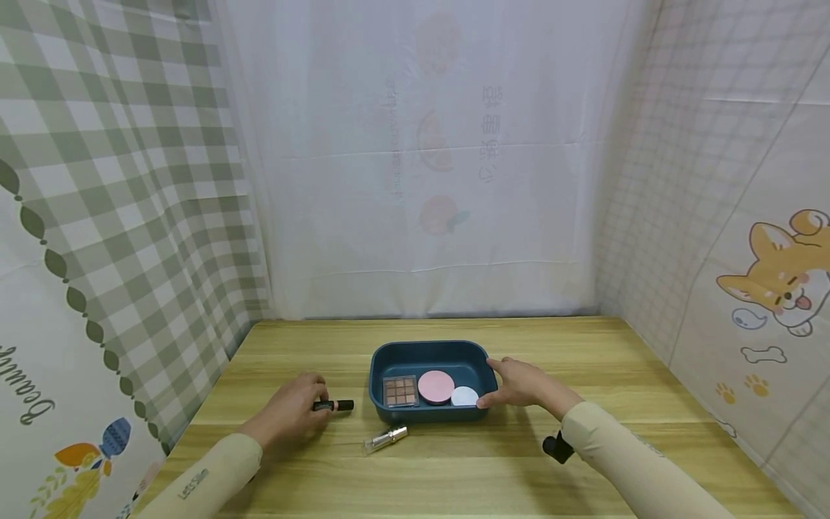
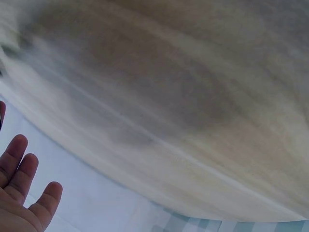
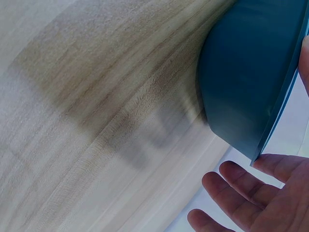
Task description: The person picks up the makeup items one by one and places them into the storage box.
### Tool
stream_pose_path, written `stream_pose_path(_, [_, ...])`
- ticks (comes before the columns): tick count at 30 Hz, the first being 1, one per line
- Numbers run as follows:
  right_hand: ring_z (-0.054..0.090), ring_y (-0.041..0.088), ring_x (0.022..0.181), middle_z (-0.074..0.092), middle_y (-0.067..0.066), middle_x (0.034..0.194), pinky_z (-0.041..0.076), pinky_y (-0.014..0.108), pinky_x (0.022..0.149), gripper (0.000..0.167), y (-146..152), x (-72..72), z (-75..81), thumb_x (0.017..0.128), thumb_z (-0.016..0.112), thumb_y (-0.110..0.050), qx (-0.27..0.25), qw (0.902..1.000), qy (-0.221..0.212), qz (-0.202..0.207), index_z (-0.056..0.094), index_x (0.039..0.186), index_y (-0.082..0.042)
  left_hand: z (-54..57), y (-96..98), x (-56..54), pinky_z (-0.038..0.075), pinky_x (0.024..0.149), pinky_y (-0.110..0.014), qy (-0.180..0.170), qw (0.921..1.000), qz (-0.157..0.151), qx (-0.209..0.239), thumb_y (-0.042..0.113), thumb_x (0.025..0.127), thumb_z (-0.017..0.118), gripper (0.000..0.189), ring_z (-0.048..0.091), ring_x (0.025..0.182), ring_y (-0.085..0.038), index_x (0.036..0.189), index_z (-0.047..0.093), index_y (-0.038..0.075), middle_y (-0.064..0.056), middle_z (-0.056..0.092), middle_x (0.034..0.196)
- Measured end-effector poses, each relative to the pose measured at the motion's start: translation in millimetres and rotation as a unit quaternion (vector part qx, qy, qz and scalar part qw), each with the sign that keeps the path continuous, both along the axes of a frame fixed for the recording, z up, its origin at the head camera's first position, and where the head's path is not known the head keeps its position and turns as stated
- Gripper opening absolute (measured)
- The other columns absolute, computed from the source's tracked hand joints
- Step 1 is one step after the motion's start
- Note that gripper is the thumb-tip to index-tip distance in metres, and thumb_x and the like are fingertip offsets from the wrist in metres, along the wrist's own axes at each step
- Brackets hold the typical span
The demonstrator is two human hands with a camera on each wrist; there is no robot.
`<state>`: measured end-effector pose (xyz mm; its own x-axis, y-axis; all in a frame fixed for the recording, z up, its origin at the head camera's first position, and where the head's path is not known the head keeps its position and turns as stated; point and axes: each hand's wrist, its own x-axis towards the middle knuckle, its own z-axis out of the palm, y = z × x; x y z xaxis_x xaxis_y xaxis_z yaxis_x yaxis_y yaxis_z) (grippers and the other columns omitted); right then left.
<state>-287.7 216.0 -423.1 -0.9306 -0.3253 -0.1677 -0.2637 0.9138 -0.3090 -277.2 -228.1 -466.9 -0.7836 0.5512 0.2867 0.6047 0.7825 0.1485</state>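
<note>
My left hand (image 1: pixel 300 405) pinches a slim black cosmetic tube (image 1: pixel 344 405) with a pink-gold band, low over the table left of a dark blue tray (image 1: pixel 428 416). In the left wrist view its other fingers (image 2: pixel 29 166) extend loosely, with the tube mostly out of frame. At the tray's right end, my right hand (image 1: pixel 521 382) holds the rim between thumb and forefinger, the other fingers spread outside it. Inside the tray lie an eyeshadow palette (image 1: pixel 400 391), a round pink compact (image 1: pixel 436 387) and a white round pad (image 1: pixel 464 396). A silver lipstick with a clear end (image 1: pixel 385 439) lies in front.
Everything stands on a wood-grain table (image 1: pixel 311 483). A white curtain (image 1: pixel 415 238) hangs along its back edge, a green checked cloth (image 1: pixel 162 180) on the left and a printed cloth (image 1: pixel 707 216) on the right. A black device (image 1: pixel 558 447) sits at the right wrist.
</note>
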Motion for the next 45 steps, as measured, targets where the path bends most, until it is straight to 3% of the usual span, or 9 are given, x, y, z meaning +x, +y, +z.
stream_pose_path(8, [0.05, 0.045, 0.126, 0.046, 0.032, 0.141, 0.042, 0.06, 0.1, 0.102, 0, -0.5, 0.5, 0.076, 0.08, -0.057, -0.003, 1.0, -0.003, -0.001, 0.041, 0.148, 0.003, 12.1, 2.5, -12.0, 0.052, 0.082, -0.047, 0.007, 0.9994, 0.035, 0.002, 0.02, 0.085, 0.081, 0.016, 0.061, 0.1, -0.032, 0.08, 0.067, 0.014, -0.014, 0.063, 0.112])
stream_pose_path(12, [0.049, 0.045, 0.127, 0.046, 0.032, 0.141, 0.041, 0.06, 0.1, 0.101, 0, -0.6, 0.5, 0.076, 0.08, -0.056, -0.003, 1.0, -0.002, -0.001, 0.041, 0.148, 0.003, 17.7, 2.6, -18.7, 0.051, 0.086, -0.052, 0.027, 0.9989, 0.038, 0.011, 0.021, 0.085, 0.081, 0.015, 0.062, 0.103, -0.035, 0.082, 0.068, 0.014, -0.017, 0.064, 0.114])
stream_pose_path(19, [0.051, 0.044, 0.125, 0.047, 0.032, 0.14, 0.042, 0.06, 0.1, 0.101, 0, -0.8, 0.4, 0.076, 0.08, -0.056, -0.005, 1.0, -0.001, -0.001, 0.042, 0.148, 0.004, 28.0, 7.2, -26.2, 0.05, 0.087, -0.053, 0.028, 0.9983, 0.042, 0.03, 0.023, 0.086, 0.08, 0.013, 0.061, 0.106, -0.036, 0.084, 0.069, 0.016, -0.017, 0.063, 0.117])
stream_pose_path(33, [0.045, 0.047, 0.13, 0.045, 0.033, 0.142, 0.039, 0.061, 0.102, 0.103, 0, 1.1, 0.1, 0.075, 0.08, -0.058, -0.006, 0.9999, -0.007, -0.011, 0.041, 0.149, 0.002, 45.1, 36.4, -37.7, 0.048, 0.092, -0.054, 0.027, 0.9983, 0.042, 0.031, 0.029, 0.086, 0.079, 0.014, 0.06, 0.11, -0.035, 0.085, 0.072, 0.017, -0.014, 0.063, 0.117])
stream_pose_path(45, [0.046, 0.046, 0.13, 0.044, 0.033, 0.143, 0.04, 0.061, 0.102, 0.103, 0, 1.8, 0.5, 0.075, 0.08, -0.058, -0.011, 0.9998, -0.011, -0.015, 0.04, 0.149, 0.002, 45.4, 56.2, -41.8, 0.048, 0.091, -0.053, -0.001, 0.9976, 0.044, 0.053, 0.025, 0.086, 0.079, 0.014, 0.058, 0.112, -0.034, 0.09, 0.071, 0.015, -0.013, 0.062, 0.12])
